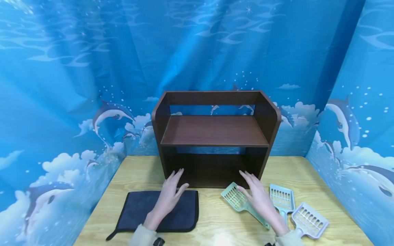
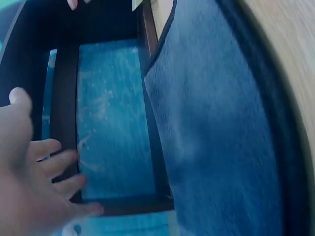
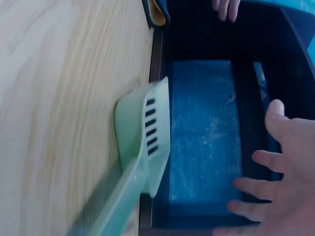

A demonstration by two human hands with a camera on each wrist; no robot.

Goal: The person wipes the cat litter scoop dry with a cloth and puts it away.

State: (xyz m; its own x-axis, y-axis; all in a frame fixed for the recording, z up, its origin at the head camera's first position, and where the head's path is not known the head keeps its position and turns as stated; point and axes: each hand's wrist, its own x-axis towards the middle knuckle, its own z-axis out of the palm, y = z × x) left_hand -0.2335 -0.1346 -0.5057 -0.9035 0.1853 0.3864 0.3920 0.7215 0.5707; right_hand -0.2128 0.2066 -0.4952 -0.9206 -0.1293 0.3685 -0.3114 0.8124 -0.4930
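Note:
Both hands are held out with fingers spread in front of a dark brown two-tier shelf (image 1: 214, 130). My left hand (image 1: 168, 195) hovers over a folded dark blue cloth mat (image 1: 132, 209) with black edging, its fingertips by the shelf's lower left side. Over the green slotted litter scoop (image 1: 236, 197), my right hand (image 1: 258, 195) reaches toward the shelf's lower right side. In the right wrist view, the green scoop (image 3: 156, 132) lies by the shelf's front edge, apart from the fingers (image 3: 256, 189). Neither hand holds anything.
To the right of my right hand lie a light blue litter scoop (image 1: 281, 198) and a pale lavender one (image 1: 309, 220). All stand on a light wood table (image 1: 212, 218). Blue ocean-print curtains (image 1: 197, 51) with dolphins hang behind and at both sides.

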